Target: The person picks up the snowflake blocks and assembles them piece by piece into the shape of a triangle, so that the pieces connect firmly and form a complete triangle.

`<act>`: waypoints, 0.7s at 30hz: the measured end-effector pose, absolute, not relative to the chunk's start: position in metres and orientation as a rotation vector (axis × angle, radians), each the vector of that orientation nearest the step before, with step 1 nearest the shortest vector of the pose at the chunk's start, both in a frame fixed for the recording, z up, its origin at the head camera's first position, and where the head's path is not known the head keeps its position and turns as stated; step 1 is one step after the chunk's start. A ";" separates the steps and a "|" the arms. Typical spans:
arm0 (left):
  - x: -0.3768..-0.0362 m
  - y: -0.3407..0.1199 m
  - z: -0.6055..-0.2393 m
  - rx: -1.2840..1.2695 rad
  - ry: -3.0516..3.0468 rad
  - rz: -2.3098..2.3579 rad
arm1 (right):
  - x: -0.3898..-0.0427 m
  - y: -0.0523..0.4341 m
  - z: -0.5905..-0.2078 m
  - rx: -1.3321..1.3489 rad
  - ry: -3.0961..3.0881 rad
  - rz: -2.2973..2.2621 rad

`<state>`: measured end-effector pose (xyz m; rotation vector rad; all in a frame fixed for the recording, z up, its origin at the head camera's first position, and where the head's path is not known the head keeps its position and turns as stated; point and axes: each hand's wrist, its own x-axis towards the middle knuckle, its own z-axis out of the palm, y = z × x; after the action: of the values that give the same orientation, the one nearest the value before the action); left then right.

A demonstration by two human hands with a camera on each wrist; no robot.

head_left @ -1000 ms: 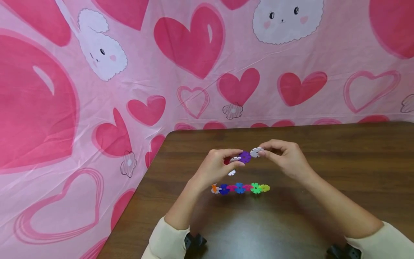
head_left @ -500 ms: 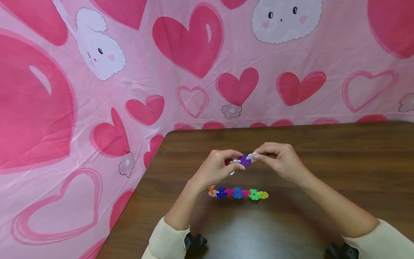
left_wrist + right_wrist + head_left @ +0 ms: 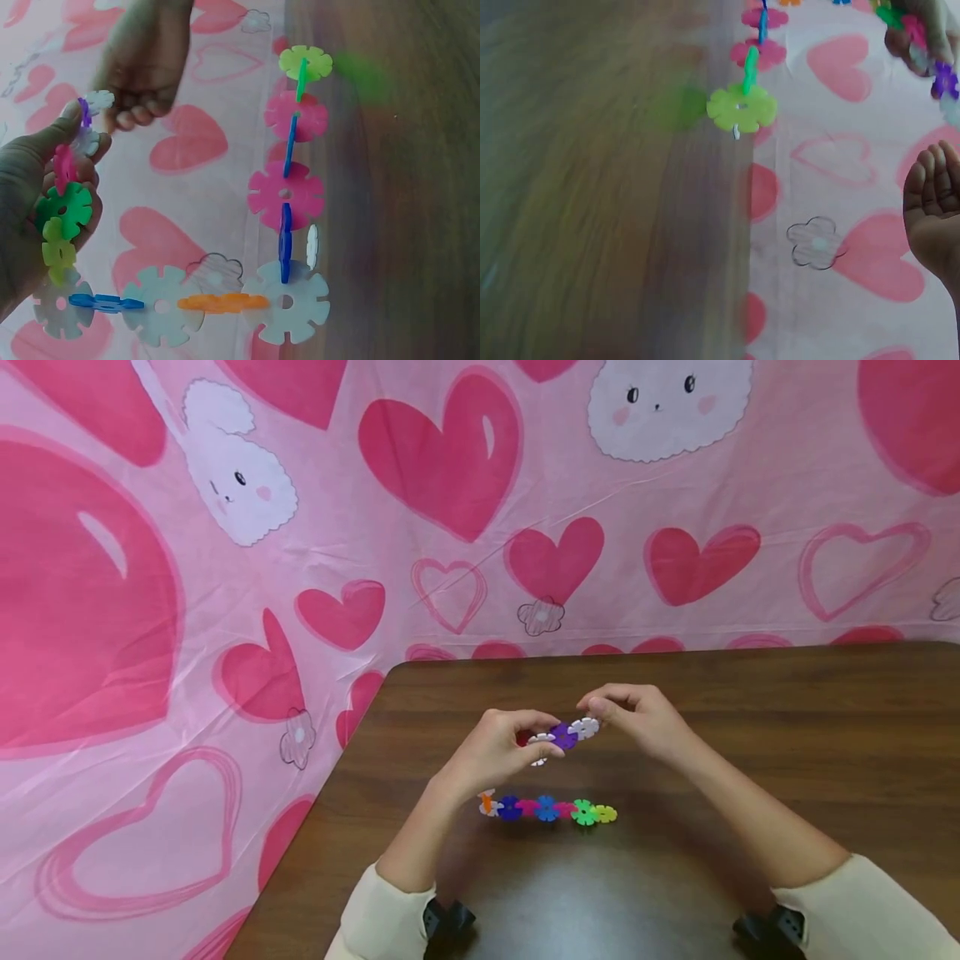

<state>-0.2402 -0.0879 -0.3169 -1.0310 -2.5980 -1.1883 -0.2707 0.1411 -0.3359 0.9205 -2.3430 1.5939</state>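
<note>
A chain of interlocking flower-shaped plastic discs hangs in a bent line above the table. My left hand (image 3: 501, 745) pinches it near one end, by a purple disc (image 3: 564, 736). A white disc (image 3: 583, 728) is slotted into the purple one and forms that end. My right hand (image 3: 637, 720) is just beside the white disc, fingers loosely bent; in the right wrist view a gap shows between this hand (image 3: 934, 214) and the disc. Past my left hand the chain runs through a green disc (image 3: 64, 211) and an orange disc (image 3: 223, 303) to a yellow-green disc (image 3: 306, 63) at the other end.
The brown wooden table (image 3: 750, 760) spreads under both hands. Behind it hangs a pink cloth (image 3: 480, 585) printed with hearts. A white disc (image 3: 313, 247) stands edge-on beside the chain's corner; I cannot tell whether it is attached. A black wrist camera (image 3: 450, 927) sits at the left sleeve.
My right hand brought the white disc to the purple one, then let it go and drew slightly up off it. The white disc now stays joined. The hanging row shifted slightly left and down.
</note>
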 end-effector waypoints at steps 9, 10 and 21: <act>-0.238 -0.099 -0.314 -0.955 -2.645 -1.191 | -0.315 0.120 -0.354 0.798 -2.549 1.527; -0.238 -0.099 -0.314 -0.952 -2.644 -1.201 | -0.319 0.117 -0.357 0.810 -2.563 1.528; -0.239 -0.101 -0.313 -0.973 -2.619 -1.217 | -0.346 0.093 -0.390 1.248 -2.649 1.153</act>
<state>-0.2392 -0.1015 -0.3129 -0.9733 -2.6190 -1.2172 -0.3458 0.0926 -0.3902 1.2482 -2.6494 1.1528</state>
